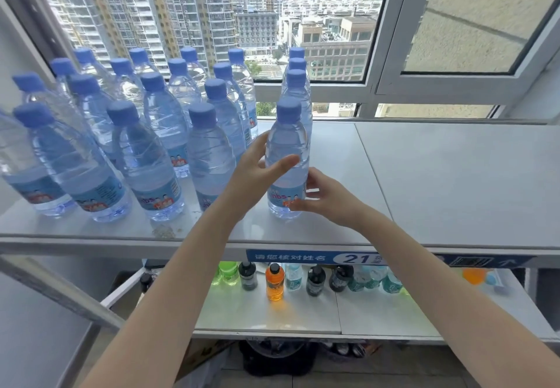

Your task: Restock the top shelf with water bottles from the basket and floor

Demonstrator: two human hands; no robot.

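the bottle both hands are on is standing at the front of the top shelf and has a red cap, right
Not quite. The head view shows the bottle with a blue cap, not red. The rest holds: it stands upright at the front of the top shelf, with the left hand and right hand on either side of it.

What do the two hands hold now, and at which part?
Both hold one upright water bottle on the top shelf: left hand around its middle, right hand at its label, near the base.
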